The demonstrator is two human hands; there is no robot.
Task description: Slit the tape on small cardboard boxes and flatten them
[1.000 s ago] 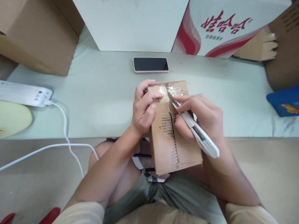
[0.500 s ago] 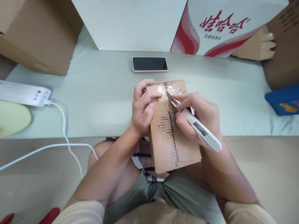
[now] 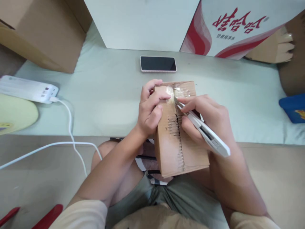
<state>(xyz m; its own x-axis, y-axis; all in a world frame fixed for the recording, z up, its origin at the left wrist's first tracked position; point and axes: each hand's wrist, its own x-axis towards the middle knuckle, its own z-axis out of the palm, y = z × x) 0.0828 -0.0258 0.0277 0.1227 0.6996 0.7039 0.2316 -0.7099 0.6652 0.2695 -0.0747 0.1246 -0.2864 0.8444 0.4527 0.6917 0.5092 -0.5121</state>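
Observation:
A small brown cardboard box [image 3: 170,149] rests partly over the table's near edge, above my lap. Its middle seam is rough and torn, and clear tape [image 3: 182,91] covers the far end. My left hand [image 3: 151,108] grips the box by its left side, fingers curled over the top near the tape. In my right hand [image 3: 208,116] is a white utility knife [image 3: 206,130], held like a pen. Its blade tip touches the seam close to the tape; how deep it goes I cannot tell.
Beyond the box a smartphone [image 3: 158,64] lies on the pale green table cover [image 3: 114,95]. A white power bank [image 3: 28,89] with a cable is at left, beside a large carton [image 3: 52,35]. White boxes [image 3: 143,25] stand at the back; a blue container [image 3: 293,108] is at right.
The knife tip has slid slightly along the seam toward me, away from the tape. My left hand keeps its grip. The whole view has shifted a little.

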